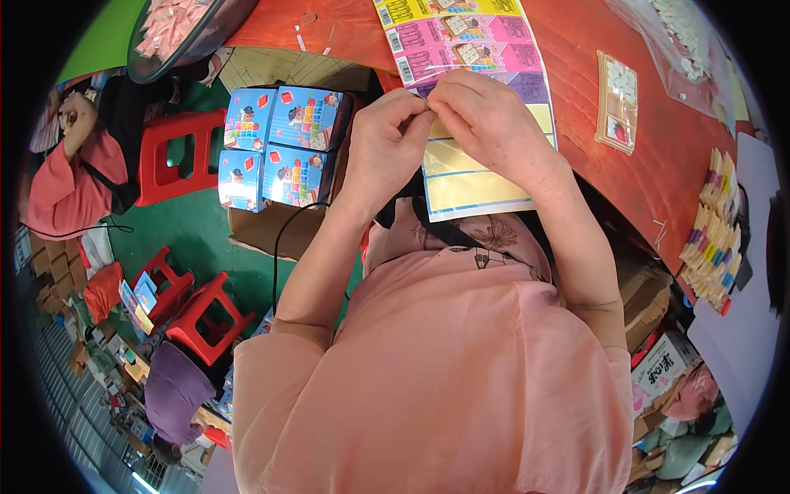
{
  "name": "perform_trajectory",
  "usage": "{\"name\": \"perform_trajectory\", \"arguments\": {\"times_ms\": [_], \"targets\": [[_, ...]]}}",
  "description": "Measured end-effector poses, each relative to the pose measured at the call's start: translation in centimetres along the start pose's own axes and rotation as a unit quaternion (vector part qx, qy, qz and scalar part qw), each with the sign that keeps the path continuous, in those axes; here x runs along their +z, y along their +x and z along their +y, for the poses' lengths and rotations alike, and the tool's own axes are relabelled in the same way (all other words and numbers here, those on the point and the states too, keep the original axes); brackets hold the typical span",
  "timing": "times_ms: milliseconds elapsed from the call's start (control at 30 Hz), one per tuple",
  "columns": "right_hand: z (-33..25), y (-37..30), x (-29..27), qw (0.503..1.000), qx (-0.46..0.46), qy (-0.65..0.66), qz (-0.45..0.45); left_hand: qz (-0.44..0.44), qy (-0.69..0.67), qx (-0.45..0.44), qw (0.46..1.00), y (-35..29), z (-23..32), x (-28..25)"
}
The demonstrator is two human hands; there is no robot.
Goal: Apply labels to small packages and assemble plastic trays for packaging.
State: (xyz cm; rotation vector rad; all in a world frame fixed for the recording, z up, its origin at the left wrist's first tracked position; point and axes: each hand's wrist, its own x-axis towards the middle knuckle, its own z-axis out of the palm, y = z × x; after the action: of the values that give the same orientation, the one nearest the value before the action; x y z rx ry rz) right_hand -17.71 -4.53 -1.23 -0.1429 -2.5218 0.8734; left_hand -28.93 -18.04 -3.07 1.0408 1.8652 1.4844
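My left hand and my right hand meet at the fingertips, both pinched closed. Whatever lies between the fingers is too small or too hidden to name. Beneath them a long sheet of stickers hangs over the table's near edge toward my lap. Its far part carries printed yellow, pink and purple labels, while its near part shows bare pale-yellow strips framed in blue. The purple label is partly covered by my right hand. To the right of the sheet lies a small, flat wooden-looking case with white pieces inside.
Blue printed boxes fill a carton left of my arm. A dark bowl of pink packets sits far left on the red table. Right are a clear bag and stacked cases. Red stools and other people are leftward.
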Motion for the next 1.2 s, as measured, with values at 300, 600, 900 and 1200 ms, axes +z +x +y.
{"name": "perform_trajectory", "arguments": {"times_ms": [300,600,900,1200], "targets": [[0.5,-0.8,0.2,0.998,0.028,0.042,0.029,0.039,-0.168,-0.108,0.979,-0.7,-0.7,0.6],[-0.8,0.0,-0.6,0.998,0.028,-0.04,-0.047,0.026,0.104,0.072,0.992,-0.6,0.5,0.2],[-1.8,0.8,-0.3,0.981,0.039,-0.126,-0.142,0.022,0.248,0.162,0.955,-0.5,-0.1,0.3],[-0.6,0.3,0.4,0.994,0.106,-0.007,-0.028,0.026,0.004,-0.008,1.0,-0.7,-0.8,0.4]]}}
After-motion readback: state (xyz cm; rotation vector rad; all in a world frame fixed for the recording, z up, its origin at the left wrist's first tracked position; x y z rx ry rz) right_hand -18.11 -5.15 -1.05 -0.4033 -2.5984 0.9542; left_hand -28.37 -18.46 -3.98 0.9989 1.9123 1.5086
